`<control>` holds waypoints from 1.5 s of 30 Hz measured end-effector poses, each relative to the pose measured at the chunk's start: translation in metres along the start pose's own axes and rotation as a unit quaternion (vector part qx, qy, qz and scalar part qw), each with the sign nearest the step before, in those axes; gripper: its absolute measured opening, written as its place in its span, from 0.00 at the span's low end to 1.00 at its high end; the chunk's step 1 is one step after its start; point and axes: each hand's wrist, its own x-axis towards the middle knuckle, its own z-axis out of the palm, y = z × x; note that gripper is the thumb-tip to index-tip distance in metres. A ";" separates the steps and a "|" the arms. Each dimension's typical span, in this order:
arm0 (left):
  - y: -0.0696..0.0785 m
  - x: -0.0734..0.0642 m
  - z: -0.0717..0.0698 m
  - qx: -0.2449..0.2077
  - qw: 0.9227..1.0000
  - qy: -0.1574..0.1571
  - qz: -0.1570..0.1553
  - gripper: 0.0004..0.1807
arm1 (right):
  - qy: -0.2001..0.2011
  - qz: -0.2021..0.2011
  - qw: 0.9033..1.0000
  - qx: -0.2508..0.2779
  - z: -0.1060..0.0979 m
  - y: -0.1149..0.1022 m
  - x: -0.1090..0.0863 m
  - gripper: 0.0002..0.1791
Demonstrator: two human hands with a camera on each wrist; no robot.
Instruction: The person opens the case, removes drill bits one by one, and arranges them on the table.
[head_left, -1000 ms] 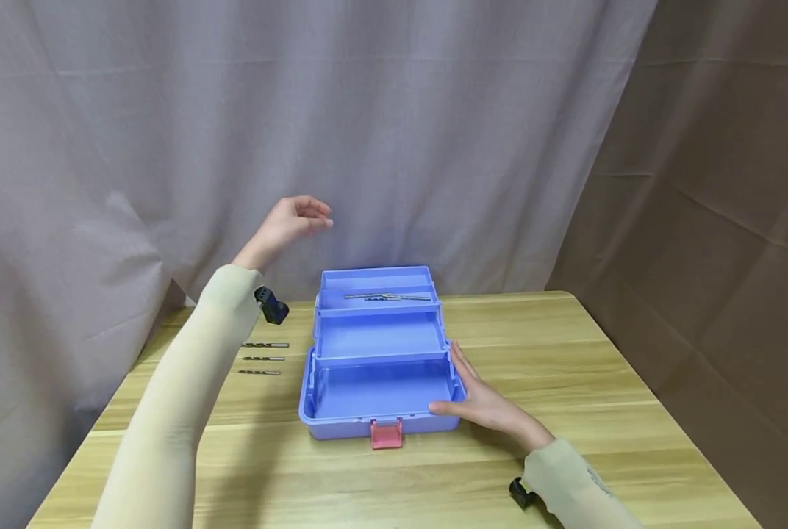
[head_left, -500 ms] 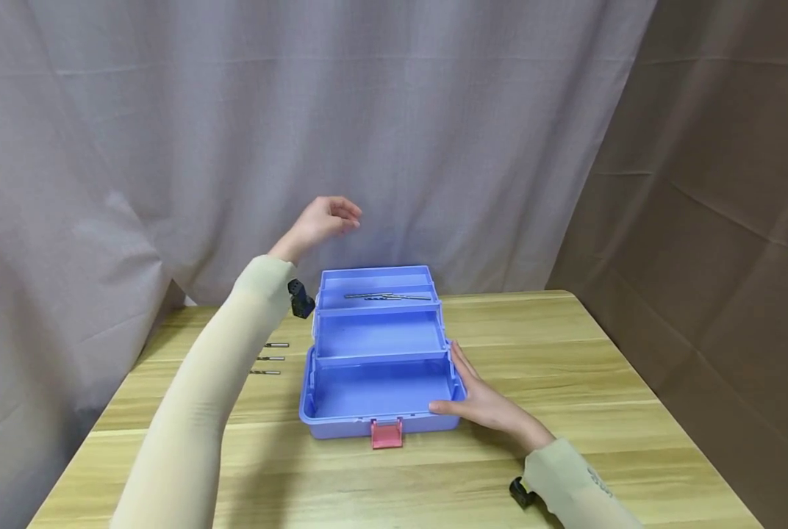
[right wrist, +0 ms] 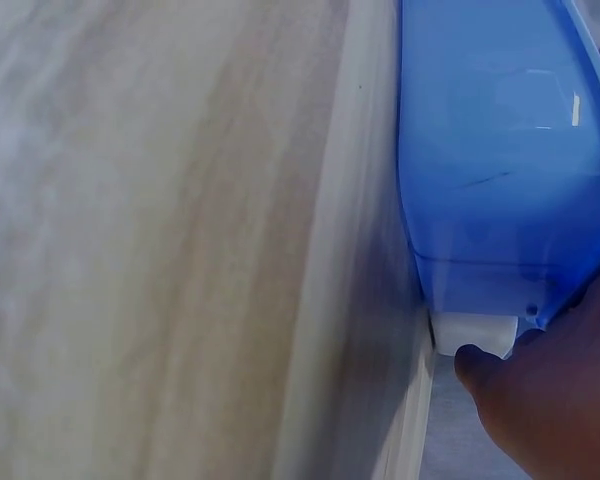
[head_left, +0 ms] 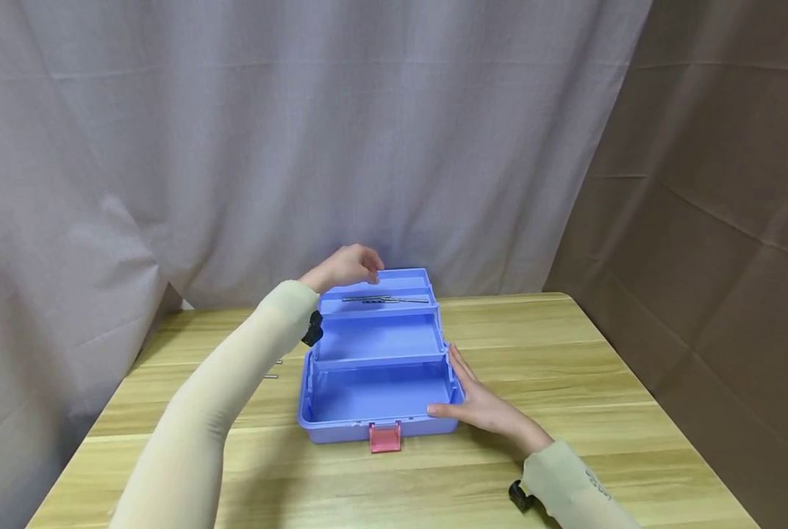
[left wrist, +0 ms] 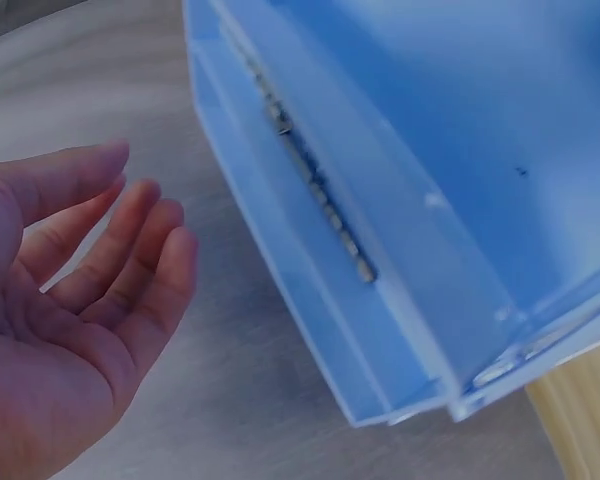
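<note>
A blue-violet toolbox (head_left: 331,433) stands with its tiered trays raised and its pink latch (head_left: 385,438) hanging down in front. Several metal drill bits (head_left: 386,299) lie in an upper tray; the left wrist view shows them in a line (left wrist: 325,205). My left hand (head_left: 348,266) hovers over the back left of the trays, fingers loosely bent, nothing visible in it. In the left wrist view the left hand (left wrist: 90,270) is beside the tray, apart from it. My right hand (head_left: 486,408) holds the box's front right corner, thumb on the front rim, fingers along the side.
More drill bits lie on the wooden table (head_left: 566,382) left of the box; only shank ends (head_left: 272,376) show past my left sleeve (head_left: 215,397). A grey curtain (head_left: 394,132) hangs close behind the box, and a brown cloth (head_left: 718,242) hangs on the right.
My left hand has moved right, then down toward the upper trays. The left sleeve now covers more of the bits on the table. My right hand stays on the toolbox corner.
</note>
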 end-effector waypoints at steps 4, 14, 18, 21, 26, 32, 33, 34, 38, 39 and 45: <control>-0.004 0.003 0.010 0.030 0.999 -0.018 -0.002 0.17 | 0.001 -0.005 1.000 -0.001 0.000 0.000 0.001 0.67; -0.018 0.004 0.035 0.082 0.995 -0.050 0.021 0.13 | 0.003 -0.003 1.000 0.004 0.004 0.000 0.000 0.67; -0.024 0.002 0.038 0.093 0.994 -0.045 0.033 0.11 | 0.005 -0.007 1.000 0.005 0.005 -0.001 0.001 0.67; -0.027 0.001 0.040 0.098 0.994 -0.035 0.038 0.11 | 0.005 -0.008 1.000 0.004 0.006 -0.002 0.001 0.67; -0.030 0.000 0.043 0.104 0.993 -0.020 0.050 0.09 | 0.004 -0.007 1.000 0.008 0.005 -0.003 -0.001 0.67; -0.033 0.001 0.047 0.118 0.991 -0.011 0.058 0.09 | 0.002 -0.005 1.000 0.010 0.005 -0.003 -0.001 0.67; -0.034 0.001 0.047 0.120 0.991 -0.010 0.062 0.09 | 0.003 -0.005 1.000 0.010 0.005 -0.002 -0.001 0.67; -0.034 0.001 0.047 0.123 0.990 -0.007 0.067 0.09 | 0.002 -0.004 1.000 0.011 0.005 -0.002 -0.001 0.67; -0.034 -0.002 0.047 0.129 0.988 0.001 0.082 0.09 | 0.002 -0.002 1.000 0.012 0.006 -0.002 -0.001 0.68; -0.034 -0.002 0.047 0.128 0.988 0.001 0.082 0.09 | 0.002 -0.002 1.000 0.013 0.006 -0.002 -0.001 0.68; -0.034 -0.008 0.043 0.120 0.989 0.002 0.090 0.11 | 0.000 0.002 1.000 0.011 0.007 -0.002 -0.002 0.68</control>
